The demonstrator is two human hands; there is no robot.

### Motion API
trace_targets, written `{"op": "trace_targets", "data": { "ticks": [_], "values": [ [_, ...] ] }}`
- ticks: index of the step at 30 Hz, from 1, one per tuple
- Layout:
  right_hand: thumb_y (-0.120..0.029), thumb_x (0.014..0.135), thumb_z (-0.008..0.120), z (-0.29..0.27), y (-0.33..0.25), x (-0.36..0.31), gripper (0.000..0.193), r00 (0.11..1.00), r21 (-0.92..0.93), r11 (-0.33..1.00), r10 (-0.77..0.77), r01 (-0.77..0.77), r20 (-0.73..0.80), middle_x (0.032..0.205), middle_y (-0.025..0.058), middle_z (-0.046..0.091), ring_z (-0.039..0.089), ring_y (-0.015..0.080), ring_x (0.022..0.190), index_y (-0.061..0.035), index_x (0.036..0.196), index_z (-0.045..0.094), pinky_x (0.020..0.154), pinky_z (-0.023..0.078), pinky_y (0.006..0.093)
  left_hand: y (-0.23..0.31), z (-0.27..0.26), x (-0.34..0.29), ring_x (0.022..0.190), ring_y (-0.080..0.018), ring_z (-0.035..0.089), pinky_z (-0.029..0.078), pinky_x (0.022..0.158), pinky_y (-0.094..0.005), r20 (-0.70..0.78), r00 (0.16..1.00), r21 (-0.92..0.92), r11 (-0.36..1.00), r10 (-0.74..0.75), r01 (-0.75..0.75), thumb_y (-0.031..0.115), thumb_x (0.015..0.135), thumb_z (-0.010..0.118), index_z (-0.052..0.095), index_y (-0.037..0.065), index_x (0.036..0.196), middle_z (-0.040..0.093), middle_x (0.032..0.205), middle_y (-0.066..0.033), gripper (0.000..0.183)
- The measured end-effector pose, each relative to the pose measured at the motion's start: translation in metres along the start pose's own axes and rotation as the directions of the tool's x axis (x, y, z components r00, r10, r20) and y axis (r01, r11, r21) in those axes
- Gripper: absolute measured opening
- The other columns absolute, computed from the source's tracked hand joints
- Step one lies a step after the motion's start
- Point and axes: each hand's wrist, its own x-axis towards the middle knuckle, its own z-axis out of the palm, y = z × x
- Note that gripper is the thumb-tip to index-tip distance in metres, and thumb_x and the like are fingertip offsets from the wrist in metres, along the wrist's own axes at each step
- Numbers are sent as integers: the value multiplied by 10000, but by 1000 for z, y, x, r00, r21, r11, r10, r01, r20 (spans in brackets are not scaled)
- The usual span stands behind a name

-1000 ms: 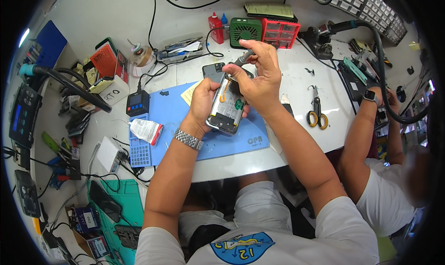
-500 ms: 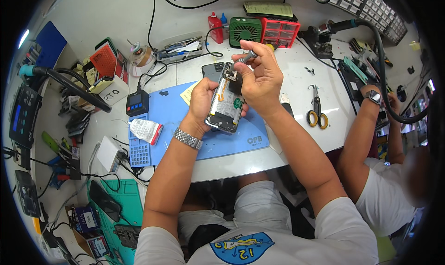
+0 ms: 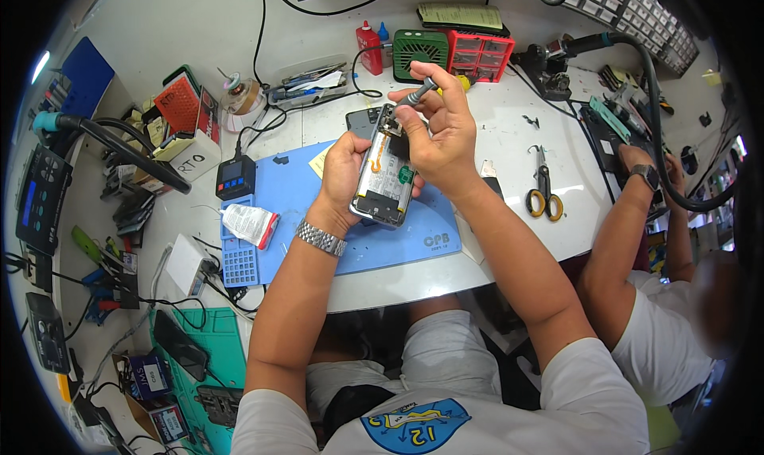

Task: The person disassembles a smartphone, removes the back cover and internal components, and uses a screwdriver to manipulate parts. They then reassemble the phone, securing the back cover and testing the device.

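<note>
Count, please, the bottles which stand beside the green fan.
2: the red bottle, at left, and the blue-capped bottle, between it and the green fan, partly covered. Others may be hidden behind them.

Metallic screwdriver [image 3: 417, 93], matt blue mat [image 3: 290, 196], glossy tabletop [image 3: 577, 224]

The smartphone [image 3: 388, 183] is held above the repair mat [image 3: 378, 252], which is laid on the table [image 3: 581, 220]. Scissors [image 3: 543, 188] are placed right of the mat; a fan [image 3: 420, 53] is set at the far side, left of a drawer cabinet [image 3: 481, 55].
</note>
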Motion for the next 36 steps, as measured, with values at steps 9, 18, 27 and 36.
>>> {"op": "trace_targets", "data": {
  "ticks": [9, 18, 27, 36],
  "values": [
    [153, 871, 727, 6, -2, -3, 656, 997, 160, 984, 75, -75, 7, 1330, 129, 513, 728, 209, 1071, -84, 1465, 581, 971, 624, 331, -1, -2, 0, 907, -507, 761, 662, 838, -568, 4, 1000, -2, 1000, 5, -5, 355, 1001, 319, 527, -101, 1421, 715, 1186, -329, 654],
    [202, 839, 703, 4, 0, -3, 784, 997, 25, 999, 41, -42, 61, 1339, 141, 499, 727, 192, 980, -106, 1531, 500, 931, 643, 319, -1, -5, 1, 923, -499, 767, 665, 841, -574, 34, 999, -8, 1000, 14, -14, 353, 1005, 317, 525, -90, 1429, 716, 1208, -318, 647],
    [172, 843, 760, 4, 6, -5, 855, 996, -41, 998, 58, -55, 66, 1355, 157, 500, 726, 190, 956, -129, 1567, 419, 895, 648, 320, 1, 13, -3, 885, -465, 757, 654, 820, -552, -85, 996, 66, 997, 34, -29, 363, 993, 313, 558, -108, 1375, 720, 1111, -318, 654],
    [229, 862, 698, 1, 7, -5, 903, 992, -122, 992, 39, -24, 118, 1357, 152, 473, 755, 221, 1053, -141, 1595, 322, 928, 656, 337, 1, 7, -3, 893, -476, 763, 663, 821, -564, -44, 999, 24, 999, 28, -27, 356, 1003, 322, 544, -102, 1396, 719, 1151, -312, 643]
  ]
}}
